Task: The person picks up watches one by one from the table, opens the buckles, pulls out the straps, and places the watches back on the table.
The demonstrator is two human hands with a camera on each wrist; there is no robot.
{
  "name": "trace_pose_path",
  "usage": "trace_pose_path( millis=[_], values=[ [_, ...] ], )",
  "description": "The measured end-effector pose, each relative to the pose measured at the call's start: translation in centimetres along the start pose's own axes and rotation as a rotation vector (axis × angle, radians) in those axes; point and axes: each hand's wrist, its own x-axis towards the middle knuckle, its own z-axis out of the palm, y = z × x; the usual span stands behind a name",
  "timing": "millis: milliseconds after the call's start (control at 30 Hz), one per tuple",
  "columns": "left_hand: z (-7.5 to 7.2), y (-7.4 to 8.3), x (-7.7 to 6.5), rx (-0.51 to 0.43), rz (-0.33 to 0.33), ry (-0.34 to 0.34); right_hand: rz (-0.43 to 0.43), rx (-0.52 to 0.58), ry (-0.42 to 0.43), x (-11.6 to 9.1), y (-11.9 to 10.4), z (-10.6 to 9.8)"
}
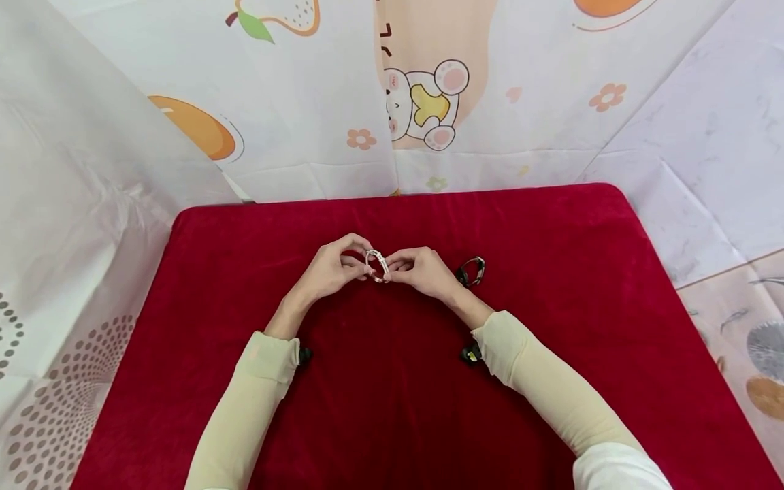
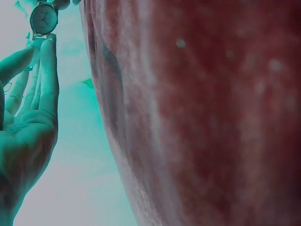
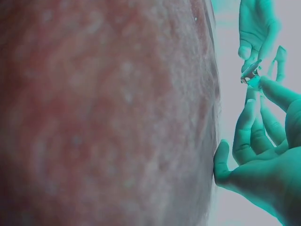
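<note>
Between both hands is a slim wristwatch (image 1: 382,260), its band forming a loop above the red cloth. My left hand (image 1: 331,270) pinches the loop from the left with thumb and fingers. From the other side, the right hand (image 1: 424,273) pinches the band between its thumb and fingertips. In the left wrist view the round dial of the watch (image 2: 44,19) shows at the top, beyond the fingers of the left hand (image 2: 30,127). The right wrist view catches the watch (image 3: 250,75) edge-on, at the fingertips of the right hand (image 3: 263,165).
A second, dark looped watch or bracelet (image 1: 471,271) lies on the red cloth (image 1: 386,381) just beyond the right wrist. Behind the table hangs a white printed curtain (image 1: 306,122), with more pale sheeting along both sides.
</note>
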Motion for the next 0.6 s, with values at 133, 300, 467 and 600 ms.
trace_pose_path(
  millis=[133,300,467,600],
  values=[
    [0.2,0.2,-0.1,-0.012,0.012,0.004,-0.001,0.011,0.010,-0.2,0.1,-0.2],
    [0.5,0.6,-0.2,-0.002,0.013,0.002,-0.020,-0.037,0.026,-0.5,0.2,-0.5],
    [0.9,1.5,-0.3,0.023,0.021,-0.001,-0.030,-0.073,0.033,-1.1,-0.1,-1.0],
    [1.2,2.2,-0.6,0.053,0.034,0.002,-0.052,-0.066,0.033,-1.5,-0.8,-1.5]
  ],
)
